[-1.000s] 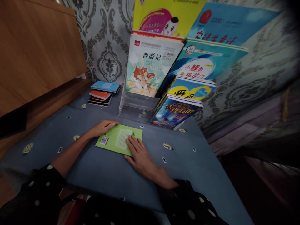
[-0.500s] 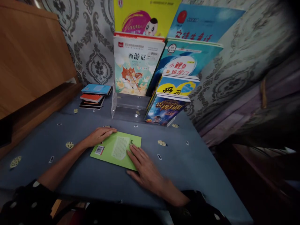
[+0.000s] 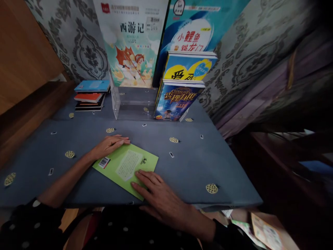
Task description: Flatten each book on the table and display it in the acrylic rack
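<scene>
A thin green book lies turned at an angle near the table's front edge, its back cover with a barcode and a pale text panel facing up. My left hand rests along its upper left edge with the fingers stretched out. Across the lower right part of the cover my right hand lies flat, fingers extended and slightly apart, hiding that corner. Neither hand is wrapped around the book.
Behind the book stands a clear acrylic rack with several upright books, among them a dark blue one at front right. A small stack of books sits at back left. More books lie below the table at right.
The camera view has tilted lower. The green book has turned clockwise a little and its near corner is closer to the table's front edge. Both hands stay on it.
</scene>
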